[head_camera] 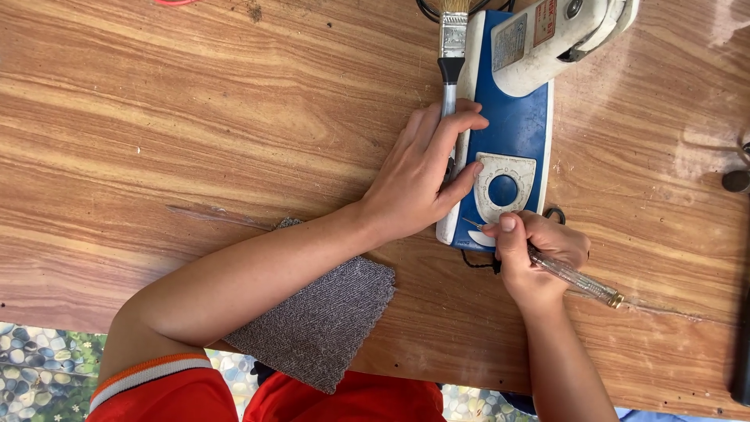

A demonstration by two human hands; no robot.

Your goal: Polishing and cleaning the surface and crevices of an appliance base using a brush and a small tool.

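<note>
Worn wooden tabletop (195, 117), grain running side to side. A blue-and-white electric power tool (512, 117) lies at about 1 o'clock from frame centre, long axis up and down, its white circular base plate with a round hole (504, 187) near the lower end.

Left hand (422, 184) comes in from 7 o'clock, palm down, fingers curled over the tool's left edge, thumb pressed on the plate's rim. Hand clamped on the tool body.

Right hand (535, 254) sits at 5 o'clock from the plate, closed around a clear-handled screwdriver with a brass end cap (570, 275). Its thin tip points toward 10 o'clock and meets the plate's lower left edge; exact contact point too small to tell, possibly a screw.

The hands are close together, not touching, the plate between them.

A flat paintbrush with a metal ferrule (451, 47) lies at 12 o'clock from the left hand, its handle running under the fingers. Grey knitted cloth (328, 320) lies under the left forearm at 7 o'clock.
</note>
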